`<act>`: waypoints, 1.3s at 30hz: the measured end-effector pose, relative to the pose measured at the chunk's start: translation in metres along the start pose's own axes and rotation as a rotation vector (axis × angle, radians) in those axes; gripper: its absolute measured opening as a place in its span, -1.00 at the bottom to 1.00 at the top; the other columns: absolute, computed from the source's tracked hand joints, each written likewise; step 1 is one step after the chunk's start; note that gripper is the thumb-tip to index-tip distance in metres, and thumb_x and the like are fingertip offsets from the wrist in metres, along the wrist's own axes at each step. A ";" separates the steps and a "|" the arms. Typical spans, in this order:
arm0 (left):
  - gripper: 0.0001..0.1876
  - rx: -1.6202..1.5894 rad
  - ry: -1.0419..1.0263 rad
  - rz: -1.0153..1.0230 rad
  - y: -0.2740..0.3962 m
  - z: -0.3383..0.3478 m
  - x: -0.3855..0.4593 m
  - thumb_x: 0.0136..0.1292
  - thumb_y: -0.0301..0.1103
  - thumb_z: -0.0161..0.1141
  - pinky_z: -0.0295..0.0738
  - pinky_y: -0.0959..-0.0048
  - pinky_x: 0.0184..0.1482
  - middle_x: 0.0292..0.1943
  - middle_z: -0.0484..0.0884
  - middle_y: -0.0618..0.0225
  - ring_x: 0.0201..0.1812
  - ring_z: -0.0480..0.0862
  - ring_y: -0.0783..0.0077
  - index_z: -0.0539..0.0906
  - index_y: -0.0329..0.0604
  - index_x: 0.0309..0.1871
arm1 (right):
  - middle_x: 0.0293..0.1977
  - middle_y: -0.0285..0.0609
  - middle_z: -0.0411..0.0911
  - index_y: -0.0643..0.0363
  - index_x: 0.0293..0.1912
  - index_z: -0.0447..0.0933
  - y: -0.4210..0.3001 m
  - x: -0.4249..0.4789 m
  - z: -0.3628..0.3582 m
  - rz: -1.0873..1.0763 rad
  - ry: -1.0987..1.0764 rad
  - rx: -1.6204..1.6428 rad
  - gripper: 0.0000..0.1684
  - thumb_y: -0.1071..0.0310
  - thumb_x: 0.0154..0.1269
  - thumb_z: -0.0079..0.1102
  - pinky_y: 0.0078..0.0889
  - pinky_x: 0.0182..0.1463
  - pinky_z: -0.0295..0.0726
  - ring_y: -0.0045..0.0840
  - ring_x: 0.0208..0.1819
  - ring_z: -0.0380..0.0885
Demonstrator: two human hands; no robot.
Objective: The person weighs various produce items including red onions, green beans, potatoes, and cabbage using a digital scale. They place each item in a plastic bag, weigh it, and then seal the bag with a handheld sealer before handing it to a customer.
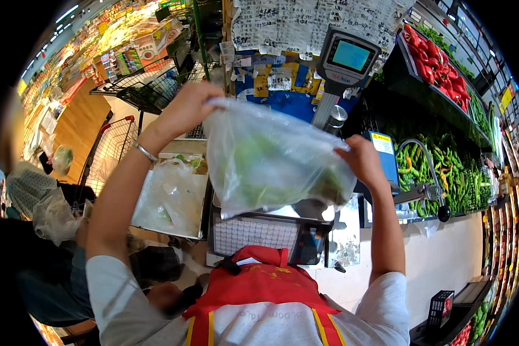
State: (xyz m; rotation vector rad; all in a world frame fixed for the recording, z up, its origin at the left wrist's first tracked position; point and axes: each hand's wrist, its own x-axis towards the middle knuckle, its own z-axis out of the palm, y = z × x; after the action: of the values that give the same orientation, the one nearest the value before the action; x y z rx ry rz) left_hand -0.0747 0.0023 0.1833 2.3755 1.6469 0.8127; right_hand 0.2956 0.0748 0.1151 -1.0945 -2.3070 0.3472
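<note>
A clear plastic bag (272, 160) with blurred green produce in it is stretched between my two hands, above a weighing scale. My left hand (199, 99) grips its upper left corner. On the other side, my right hand (361, 158) holds the upper right corner. Below the bag are the scale's keypad (255, 235) and part of its metal pan. The scale's lit display (348, 56) stands on a post behind the bag. What exactly the bag holds cannot be made out through the plastic.
Left of the scale sits a white tray (168, 203) with plastic bags. A blue bag-sealing device (382, 155) with a metal lever stands at right, beside green peppers (441, 173) and red peppers (437, 69). Shopping carts (112, 151) and a person carrying bags (56, 212) are at left.
</note>
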 end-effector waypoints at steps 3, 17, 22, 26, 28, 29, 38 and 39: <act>-0.93 -0.216 0.365 -0.054 0.020 0.027 0.006 0.03 -0.53 0.15 0.39 0.42 -0.29 -0.42 0.54 0.15 -0.38 0.53 0.18 0.58 -0.26 -0.38 | -0.58 -0.08 0.44 0.33 -0.42 0.46 -0.009 -0.008 0.007 0.153 0.193 0.273 -0.84 0.43 0.06 0.19 -0.46 -0.38 0.41 -0.46 -0.53 0.43; -0.68 -0.201 0.353 -0.174 -0.039 0.148 -0.006 0.04 -0.46 0.25 0.42 0.39 -0.12 -0.11 0.32 0.14 -0.19 0.50 0.19 0.45 -0.19 -0.10 | -0.11 -0.17 0.33 0.16 0.01 0.40 -0.043 -0.074 0.052 -0.011 0.232 0.429 -0.40 0.44 -0.11 0.36 -0.49 -0.11 0.38 -0.46 -0.14 0.36; -0.52 -0.390 0.376 -0.236 -0.037 0.152 -0.031 0.07 -0.48 0.25 0.41 0.37 0.03 0.04 0.24 0.17 0.04 0.43 0.24 0.35 -0.14 0.08 | -0.03 -0.15 0.39 0.22 0.04 0.40 -0.004 -0.134 0.062 0.279 0.468 0.498 -0.51 0.48 0.06 0.22 -0.49 -0.05 0.42 -0.48 -0.06 0.42; -0.49 -0.439 0.476 -0.304 -0.017 0.135 -0.062 0.11 -0.52 0.16 0.32 0.34 0.16 0.13 0.22 0.21 0.15 0.36 0.27 0.30 -0.17 0.16 | -0.14 -0.16 0.50 0.28 0.00 0.43 0.048 -0.224 0.116 0.705 0.512 0.613 -0.65 0.42 0.20 0.12 -0.57 -0.10 0.44 -0.58 -0.15 0.48; -0.52 -0.537 0.544 -0.351 -0.009 0.134 -0.083 0.13 -0.56 0.12 0.29 0.34 0.19 0.14 0.24 0.22 0.17 0.35 0.29 0.30 -0.21 0.15 | -0.18 -0.14 0.52 0.29 -0.02 0.44 0.055 -0.259 0.144 0.822 0.497 0.646 -0.65 0.40 0.19 0.14 -0.59 -0.13 0.45 -0.57 -0.18 0.50; -0.54 -0.586 0.573 -0.365 0.000 0.135 -0.093 0.13 -0.57 0.09 0.28 0.34 0.19 0.13 0.26 0.23 0.17 0.35 0.30 0.31 -0.23 0.14 | -0.12 -0.10 0.49 0.28 0.08 0.35 0.058 -0.276 0.156 0.869 0.414 0.646 -0.52 0.39 0.16 0.19 -0.59 -0.13 0.45 -0.57 -0.17 0.50; -0.63 -0.854 0.776 -0.594 0.052 0.190 -0.192 0.14 -0.69 -0.04 0.24 0.40 0.20 0.03 0.38 0.21 0.11 0.38 0.36 0.34 -0.35 0.05 | 0.07 0.00 0.27 0.28 0.33 -0.14 0.030 -0.310 0.201 0.713 0.106 0.765 0.16 0.51 -0.18 0.42 -0.39 0.14 0.35 -0.35 0.08 0.34; -0.64 -0.813 0.757 -0.592 0.058 0.195 -0.201 0.13 -0.70 -0.05 0.23 0.40 0.20 0.03 0.37 0.22 0.10 0.38 0.37 0.35 -0.35 0.04 | 0.04 -0.01 0.32 0.28 0.33 -0.14 0.024 -0.303 0.192 0.730 0.088 0.836 0.15 0.54 -0.17 0.40 -0.42 0.10 0.40 -0.38 0.04 0.39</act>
State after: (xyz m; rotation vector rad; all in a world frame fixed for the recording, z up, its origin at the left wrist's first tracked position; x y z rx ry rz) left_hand 0.0201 -0.1657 -0.0287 0.9994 1.5965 1.8812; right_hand 0.3537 -0.1439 -0.1642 -1.3708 -1.3360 1.3484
